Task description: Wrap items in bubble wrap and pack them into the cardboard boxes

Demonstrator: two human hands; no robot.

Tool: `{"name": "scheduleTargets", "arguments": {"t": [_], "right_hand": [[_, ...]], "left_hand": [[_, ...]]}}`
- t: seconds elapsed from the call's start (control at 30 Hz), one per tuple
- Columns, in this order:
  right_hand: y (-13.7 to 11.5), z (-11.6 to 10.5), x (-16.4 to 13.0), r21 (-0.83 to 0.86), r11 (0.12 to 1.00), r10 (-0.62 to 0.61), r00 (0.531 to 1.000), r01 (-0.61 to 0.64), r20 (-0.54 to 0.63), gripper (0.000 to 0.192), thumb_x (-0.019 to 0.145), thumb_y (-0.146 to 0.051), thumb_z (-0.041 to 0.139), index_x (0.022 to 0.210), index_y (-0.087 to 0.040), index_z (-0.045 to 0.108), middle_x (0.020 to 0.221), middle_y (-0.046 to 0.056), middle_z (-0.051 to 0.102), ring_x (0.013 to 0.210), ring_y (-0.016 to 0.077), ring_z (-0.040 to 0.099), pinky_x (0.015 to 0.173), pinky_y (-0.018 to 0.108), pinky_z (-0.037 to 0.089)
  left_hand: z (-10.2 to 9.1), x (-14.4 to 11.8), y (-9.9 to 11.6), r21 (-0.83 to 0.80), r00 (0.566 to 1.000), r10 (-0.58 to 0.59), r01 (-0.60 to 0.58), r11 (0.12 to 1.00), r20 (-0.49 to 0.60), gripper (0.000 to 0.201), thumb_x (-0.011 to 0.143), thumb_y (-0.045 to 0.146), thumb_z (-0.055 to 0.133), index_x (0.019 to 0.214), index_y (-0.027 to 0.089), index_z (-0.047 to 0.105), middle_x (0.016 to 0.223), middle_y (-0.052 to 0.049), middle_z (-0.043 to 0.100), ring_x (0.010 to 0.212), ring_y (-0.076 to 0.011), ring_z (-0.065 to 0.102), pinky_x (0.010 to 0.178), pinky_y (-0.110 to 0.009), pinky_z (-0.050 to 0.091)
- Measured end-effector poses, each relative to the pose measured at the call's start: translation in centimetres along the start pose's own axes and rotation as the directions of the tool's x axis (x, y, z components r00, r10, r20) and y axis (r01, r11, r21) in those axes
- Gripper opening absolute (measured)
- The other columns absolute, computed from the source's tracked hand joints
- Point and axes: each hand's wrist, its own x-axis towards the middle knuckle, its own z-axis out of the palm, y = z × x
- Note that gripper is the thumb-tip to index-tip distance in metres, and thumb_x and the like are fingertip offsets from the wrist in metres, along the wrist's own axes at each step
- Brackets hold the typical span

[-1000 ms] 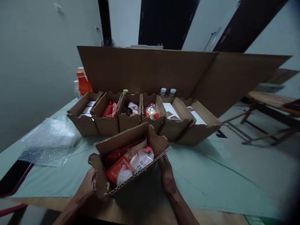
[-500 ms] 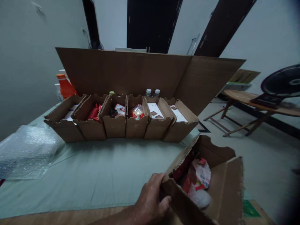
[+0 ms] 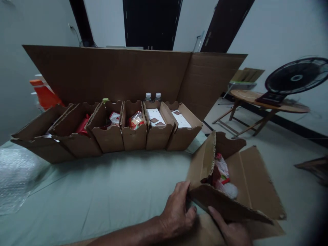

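Note:
An open cardboard box [image 3: 202, 164] sits at the right front of the cloth-covered table, turned at an angle. Inside it lie a red-and-white packet [image 3: 222, 167] and a clear plastic-wrapped item [image 3: 229, 190]; the rest of its contents is in shadow. My left hand [image 3: 176, 210] has its fingers curled at the box's near left lower corner. Against the near wall of the same box is my right hand [image 3: 234, 232], one digit pressed on the cardboard and the other fingers mostly hidden.
Several cardboard bins [image 3: 134, 138] stand in a row, holding packets and white boxes. Behind them rises a cardboard panel [image 3: 110, 73], with an orange bottle [image 3: 44, 94] at its left. Bubble wrap [image 3: 17, 177] lies at left. A fan [image 3: 294, 78] stands on a wooden table [image 3: 246, 95].
My right hand has come into view at the box's near side. My left hand has moved from the upper rim to the lower corner. The box has turned, and the view has shifted right.

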Motion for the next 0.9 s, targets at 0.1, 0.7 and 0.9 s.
{"name": "scheduleTargets", "arguments": {"t": [0.1,0.7,0.9], "right_hand": [[-0.7,0.7,2.2,-0.006,0.999,0.033,0.999,-0.034,-0.033,0.04,0.072,-0.058,0.069,0.088,-0.022,0.074,0.082,0.011,0.077,0.094,0.0356,0.073,0.089,0.043,0.057],[-5.2,0.2,25.3,0.174,0.981,-0.135,0.941,0.084,0.311,0.021,0.066,-0.032,0.076,0.083,-0.021,0.077,0.105,0.013,0.078,0.101,0.0306,0.071,0.086,0.034,0.055],[-5.6,2.1,26.9,0.127,0.977,-0.19,0.963,0.168,0.189,0.021,0.068,-0.032,0.07,0.081,-0.017,0.076,0.088,0.011,0.079,0.081,0.0292,0.074,0.071,0.037,0.059]], "left_hand": [[-1.2,-0.7,-1.6,0.034,0.999,0.039,-0.039,0.999,0.0,0.069,0.073,0.01,0.058,0.141,0.016,0.048,0.14,-0.015,0.053,0.124,-0.0286,0.055,0.102,-0.043,0.051],[-2.5,-0.9,-3.2,0.151,0.981,0.196,-0.196,0.969,0.012,0.043,0.064,0.007,0.057,0.104,0.015,0.071,0.104,-0.014,0.072,0.095,-0.0264,0.066,0.084,-0.039,0.053],[-2.3,-0.8,-4.2,0.14,0.973,0.227,-0.231,0.963,0.04,0.047,0.063,0.007,0.057,0.107,0.016,0.07,0.105,-0.014,0.072,0.096,-0.027,0.066,0.083,-0.04,0.053]]}}
